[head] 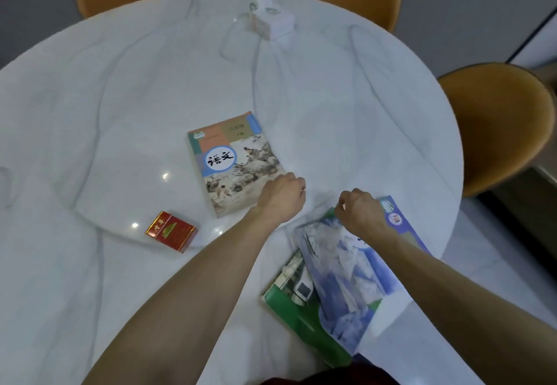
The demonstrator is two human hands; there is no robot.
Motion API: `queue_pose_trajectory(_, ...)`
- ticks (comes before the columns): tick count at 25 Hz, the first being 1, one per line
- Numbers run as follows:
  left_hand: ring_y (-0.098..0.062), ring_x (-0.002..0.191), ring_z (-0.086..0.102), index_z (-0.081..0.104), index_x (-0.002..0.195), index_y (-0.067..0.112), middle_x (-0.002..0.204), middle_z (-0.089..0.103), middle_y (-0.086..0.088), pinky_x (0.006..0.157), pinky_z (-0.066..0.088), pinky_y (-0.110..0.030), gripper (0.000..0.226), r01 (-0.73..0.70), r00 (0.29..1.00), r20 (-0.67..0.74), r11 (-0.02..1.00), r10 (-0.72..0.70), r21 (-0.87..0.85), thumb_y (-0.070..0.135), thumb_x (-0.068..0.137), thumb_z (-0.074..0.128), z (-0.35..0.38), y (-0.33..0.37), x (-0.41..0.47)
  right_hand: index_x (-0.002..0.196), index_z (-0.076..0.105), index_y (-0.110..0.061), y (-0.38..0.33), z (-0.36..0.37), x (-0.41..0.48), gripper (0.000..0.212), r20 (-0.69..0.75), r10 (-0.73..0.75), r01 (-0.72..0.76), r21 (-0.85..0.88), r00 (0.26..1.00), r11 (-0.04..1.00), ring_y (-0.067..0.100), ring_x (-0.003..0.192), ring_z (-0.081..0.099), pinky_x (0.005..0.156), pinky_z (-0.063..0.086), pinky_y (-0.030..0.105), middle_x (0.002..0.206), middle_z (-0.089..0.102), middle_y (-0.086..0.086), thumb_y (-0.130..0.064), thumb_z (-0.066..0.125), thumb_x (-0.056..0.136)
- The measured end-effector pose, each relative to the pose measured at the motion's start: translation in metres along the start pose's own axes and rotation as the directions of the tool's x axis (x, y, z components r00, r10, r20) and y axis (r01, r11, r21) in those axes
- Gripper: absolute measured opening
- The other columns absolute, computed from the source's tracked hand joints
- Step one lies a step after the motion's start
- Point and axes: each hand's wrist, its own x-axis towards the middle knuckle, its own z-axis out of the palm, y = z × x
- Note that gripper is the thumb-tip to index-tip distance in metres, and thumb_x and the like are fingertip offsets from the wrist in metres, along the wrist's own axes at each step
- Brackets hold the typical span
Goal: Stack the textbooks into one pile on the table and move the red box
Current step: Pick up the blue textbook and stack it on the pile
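Glossy paperback textbook (233,163) lies mid-table, prob light & slick; take it by near right corner. Left hand (283,194) curled there, grip unclear; right hand (360,209) loosely closed, empty. Red box (171,230) near left.

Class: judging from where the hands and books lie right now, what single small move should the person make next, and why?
Probably take the painted-cover textbook in the left hand, already at its near corner, and carry it to the blue textbook, which overlaps the green textbook. It is the only book lying apart.
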Motion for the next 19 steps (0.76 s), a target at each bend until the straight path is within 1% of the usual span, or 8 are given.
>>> queue_pose_trajectory(2,-0.03,0.111,0.056,0.059,0.12,0.009,0.122,0.058,-0.012,0.089,0.048,-0.041,0.032,-0.054,0.998,0.029,0.998,0.054,0.027,0.022,0.099,0.037,0.007,0.016,0.006,0.102,0.064,-0.004,0.02,0.002,-0.015,0.029,0.006,0.058,-0.058,0.002,0.998,0.998,0.034,0.096,0.061,0.081,0.05,0.038,0.107,0.064,0.015,-0.022,0.044,0.093)
queue_pose_trajectory(5,-0.03,0.11,0.056,0.059,0.119,0.008,0.121,0.058,-0.012,0.088,0.047,-0.04,0.032,-0.142,0.988,0.074,0.988,0.137,0.067,0.021,0.099,0.037,0.02,0.039,0.016,0.104,0.061,-0.004,0.046,0.005,-0.035,0.028,0.039,0.129,-0.128,-0.031,0.991,0.991,0.033,0.102,0.058,0.086,0.045,0.038,0.111,0.062,0.014,-0.022,0.041,0.094)
queue_pose_trajectory(7,-0.03,0.111,0.055,0.058,0.12,0.008,0.123,0.057,-0.012,0.089,0.046,-0.04,0.032,-0.217,0.969,0.143,0.972,0.204,0.084,0.02,0.099,0.037,0.033,0.056,0.023,0.105,0.059,-0.003,0.064,0.007,-0.051,0.029,0.05,0.197,-0.194,-0.049,0.979,0.98,0.034,0.107,0.054,0.09,0.043,0.038,0.115,0.059,0.015,-0.021,0.039,0.095)
queue_pose_trajectory(10,-0.031,0.116,0.052,0.053,0.126,0.007,0.128,0.054,-0.013,0.092,0.045,-0.04,0.034,-0.269,0.943,0.222,0.961,0.249,0.063,0.023,0.099,0.038,0.051,0.069,0.03,0.106,0.06,-0.004,0.082,0.013,-0.073,0.028,0.058,0.298,-0.295,-0.055,0.953,0.954,0.034,0.107,0.055,0.091,0.043,0.039,0.114,0.06,0.015,-0.02,0.04,0.094)
queue_pose_trajectory(14,-0.034,0.119,0.048,0.046,0.132,0.005,0.131,0.049,-0.018,0.095,0.045,-0.042,0.04,-0.252,0.923,0.313,0.966,0.222,0.057,0.025,0.097,0.044,0.073,0.074,0.033,0.106,0.061,-0.006,0.095,0.026,-0.103,0.029,0.116,0.445,-0.451,0.035,0.888,0.892,0.031,0.098,0.061,0.082,0.049,0.035,0.112,0.064,0.013,-0.024,0.042,0.094)
queue_pose_trajectory(16,-0.036,0.117,0.047,0.045,0.131,0.004,0.128,0.05,-0.021,0.094,0.043,-0.042,0.041,-0.236,0.929,0.307,0.97,0.206,0.063,0.025,0.096,0.047,0.081,0.073,0.032,0.105,0.061,-0.006,0.1,0.034,-0.115,0.031,0.162,0.503,-0.521,0.099,0.849,0.848,0.031,0.089,0.062,0.073,0.051,0.034,0.11,0.065,0.015,-0.029,0.043,0.095)
queue_pose_trajectory(18,-0.036,0.117,0.047,0.045,0.131,0.004,0.127,0.05,-0.021,0.094,0.043,-0.042,0.042,-0.218,0.939,0.283,0.975,0.196,0.05,0.026,0.095,0.049,0.084,0.073,0.033,0.102,0.061,-0.006,0.101,0.041,-0.122,0.032,0.206,0.555,-0.59,0.188,0.806,0.785,0.028,0.078,0.058,0.062,0.046,0.03,0.107,0.066,0.016,-0.032,0.045,0.094)
queue_pose_trajectory(19,-0.036,0.117,0.047,0.045,0.131,0.004,0.127,0.05,-0.021,0.093,0.044,-0.042,0.043,-0.202,0.944,0.274,0.979,0.185,0.036,0.026,0.095,0.05,0.085,0.073,0.033,0.1,0.06,-0.006,0.1,0.045,-0.124,0.031,0.236,0.577,-0.622,0.248,0.782,0.743,0.027,0.075,0.057,0.061,0.045,0.03,0.105,0.065,0.016,-0.034,0.047,0.094)
